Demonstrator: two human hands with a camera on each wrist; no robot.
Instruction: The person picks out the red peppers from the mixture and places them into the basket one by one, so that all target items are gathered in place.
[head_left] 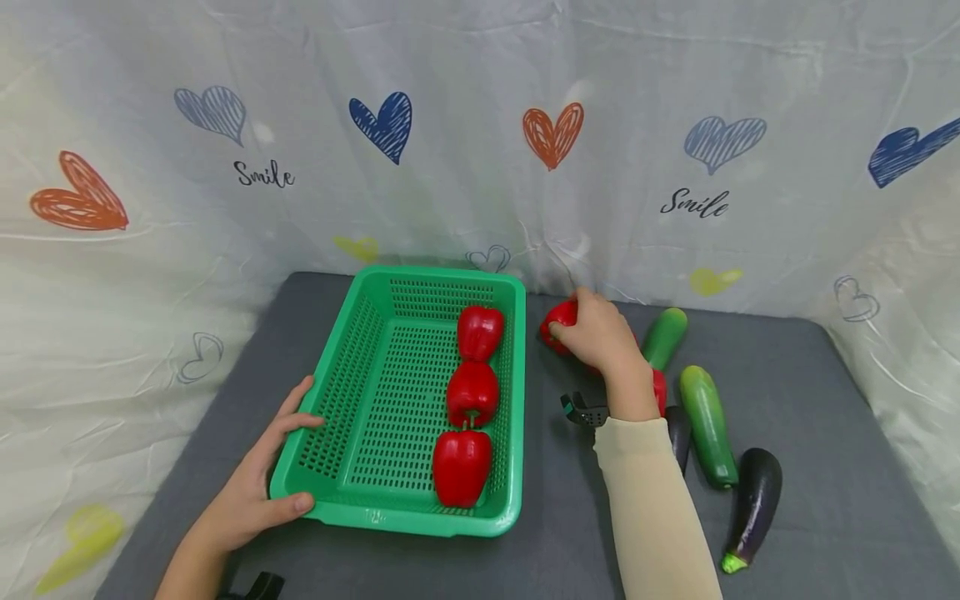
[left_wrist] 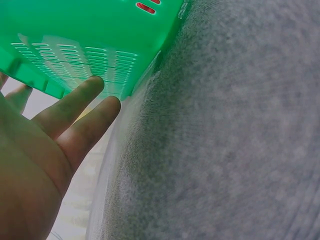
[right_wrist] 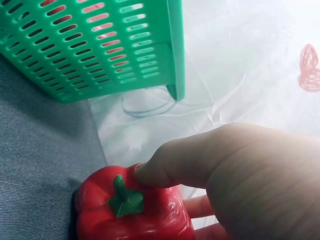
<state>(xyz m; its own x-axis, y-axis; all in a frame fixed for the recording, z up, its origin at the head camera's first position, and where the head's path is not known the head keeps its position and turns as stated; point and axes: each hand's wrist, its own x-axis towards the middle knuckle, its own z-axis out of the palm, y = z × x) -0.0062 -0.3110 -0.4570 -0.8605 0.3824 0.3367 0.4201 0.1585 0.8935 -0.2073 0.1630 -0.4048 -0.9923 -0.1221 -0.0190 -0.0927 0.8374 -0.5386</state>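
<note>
At the back of the table, right of the green basket [head_left: 401, 521], my right hand [head_left: 603, 337] grips a red bell pepper [head_left: 558, 327] between thumb and fingers. In the right wrist view the thumb presses on the bell pepper [right_wrist: 150, 215] beside its green stem, and the pepper touches the grey cloth. Resting on the basket's left rim, my left hand [head_left: 251, 487] has its thumb near the front corner. Two of its straight fingers [left_wrist: 90, 125] lie beside the outer wall in the left wrist view. Three red bell peppers [head_left: 472, 394] line the basket's right side.
More red peppers [head_left: 660, 390] lie partly hidden by my right forearm. Right of it are green zucchini [head_left: 708, 425] and dark eggplants [head_left: 756, 504], one partly covered. A white curtain [head_left: 465, 125] printed with hearts hangs behind the grey table [head_left: 825, 433].
</note>
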